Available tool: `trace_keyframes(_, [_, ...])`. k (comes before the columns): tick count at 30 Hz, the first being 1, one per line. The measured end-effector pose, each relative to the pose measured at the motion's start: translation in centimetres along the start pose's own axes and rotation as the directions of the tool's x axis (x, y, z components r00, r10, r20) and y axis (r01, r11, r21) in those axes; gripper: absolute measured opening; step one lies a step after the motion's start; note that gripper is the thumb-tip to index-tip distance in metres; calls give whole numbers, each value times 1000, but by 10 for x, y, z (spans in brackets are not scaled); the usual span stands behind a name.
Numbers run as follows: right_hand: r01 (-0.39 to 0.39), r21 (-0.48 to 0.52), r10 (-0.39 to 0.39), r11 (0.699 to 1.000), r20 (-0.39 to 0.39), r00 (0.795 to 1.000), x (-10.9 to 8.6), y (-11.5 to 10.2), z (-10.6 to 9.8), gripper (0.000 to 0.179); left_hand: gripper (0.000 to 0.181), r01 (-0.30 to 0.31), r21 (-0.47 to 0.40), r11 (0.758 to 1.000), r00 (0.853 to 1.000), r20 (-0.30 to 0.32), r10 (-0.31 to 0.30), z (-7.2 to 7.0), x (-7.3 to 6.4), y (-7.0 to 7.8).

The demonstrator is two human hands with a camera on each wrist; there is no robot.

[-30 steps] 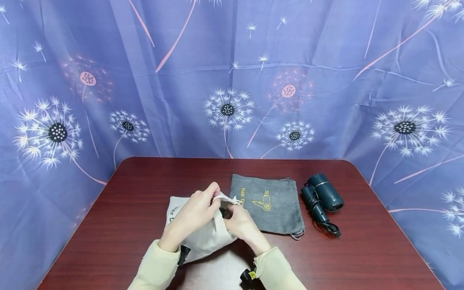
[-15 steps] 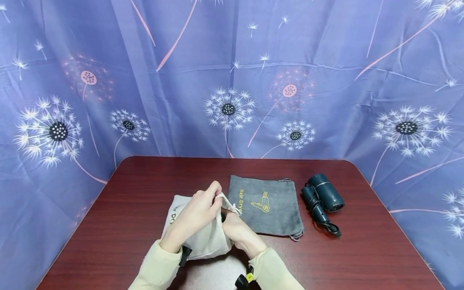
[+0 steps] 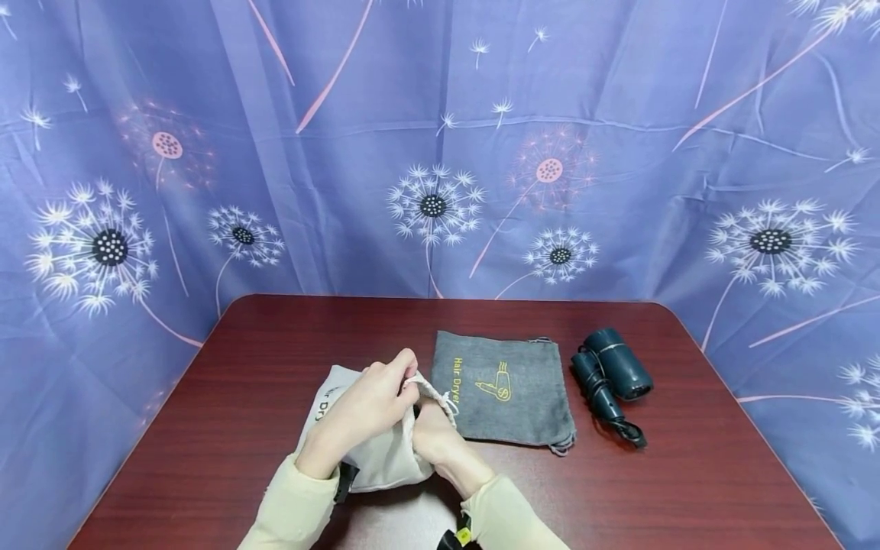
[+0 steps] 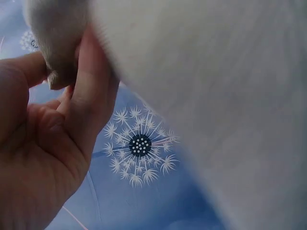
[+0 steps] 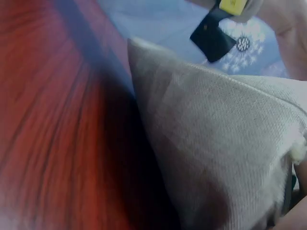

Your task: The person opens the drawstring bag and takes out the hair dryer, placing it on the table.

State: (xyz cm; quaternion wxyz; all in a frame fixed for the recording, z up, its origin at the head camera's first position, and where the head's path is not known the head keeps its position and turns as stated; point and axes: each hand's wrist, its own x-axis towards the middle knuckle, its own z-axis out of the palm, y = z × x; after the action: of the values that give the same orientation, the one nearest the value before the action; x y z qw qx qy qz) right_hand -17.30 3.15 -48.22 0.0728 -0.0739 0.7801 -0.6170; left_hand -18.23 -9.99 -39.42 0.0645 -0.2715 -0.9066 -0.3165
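A pale drawstring bag [image 3: 392, 462] with dark lettering lies near the table's front, its mouth toward the right. My left hand [image 3: 367, 409] pinches the upper rim of the mouth; the left wrist view shows thumb and fingers [image 4: 91, 91] on a fold of cloth. My right hand [image 3: 436, 435] reaches into the mouth, its fingers hidden by the cloth, so I cannot tell what they hold. A white cord [image 3: 450, 401] hangs at the rim. In the right wrist view, the bag [image 5: 206, 129] bulges, and something dark [image 5: 288, 189] shows at its opening.
A grey drawstring pouch [image 3: 536, 405] printed "Hair Dryer" lies flat just right of the bag. Beyond it rests a dark folded hair dryer [image 3: 619, 370] with its cord. A dandelion-patterned curtain [image 3: 344, 191] hangs behind the reddish-brown table [image 3: 701, 458].
My right hand has moved left and deeper into the bag's mouth. The bag's opening has shifted slightly left, while my left hand keeps its pinch on the rim.
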Motion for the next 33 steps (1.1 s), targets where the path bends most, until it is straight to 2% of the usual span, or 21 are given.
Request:
trace_keyframes(5, [26, -109, -34, 994, -75, 997, -1, -8, -4, 37, 17, -7, -20, 1000, 999, 47, 8, -1, 2, 0])
trace_keyframes(7, [21, -113, -31, 993, -91, 995, -1, -11, -9, 35, 19, -10, -34, 999, 999, 50, 11, -3, 3, 1])
trace_keyframes(13, [-33, 39, 37, 999, -124, 992, 3, -10, -19, 31, 21, -39, -23, 999, 997, 68, 41, -6, 4, 2])
trace_keyframes(16, [-55, 60, 64, 997, -153, 986, 4, -8, -22, 26, 20, -65, -22, 998, 995, 76, 67, -6, 3, 2])
trace_keyframes(18, [-60, 100, 74, 993, -143, 987, 4, -8, -23, 27, 19, -73, -17, 997, 994, 78, 74, -6, 3, 2])
trace_keyframes(20, [-61, 214, 84, 975, -102, 991, 4, -9, -24, 29, 19, -71, -11, 997, 993, 89, 71, -5, 3, 3])
trace_keyframes(22, [-73, 359, 98, 930, -53, 994, 4, -10, -25, 33, 19, -66, -3, 998, 992, 108, 66, -5, 2, 2])
trace_keyframes(24, [-99, 478, 117, 873, -8, 993, 3, -11, -26, 35, 18, -66, 10, 998, 990, 124, 64, -4, 1, 1])
trace_keyframes(26, [-119, 528, 136, 841, 8, 991, 2, -11, -26, 35, 18, -64, 24, 998, 989, 135, 60, -3, 0, 0])
trace_keyframes(29, [-132, 538, 147, 833, 14, 989, 1, -11, -26, 34, 18, -42, 54, 998, 991, 129, 35, -1, -2, -1])
trace_keyframes(33, [-108, 502, 122, 858, 5, 993, 1, -14, -28, 36, 20, -3, 112, 994, 995, 100, -8, 0, -3, -5])
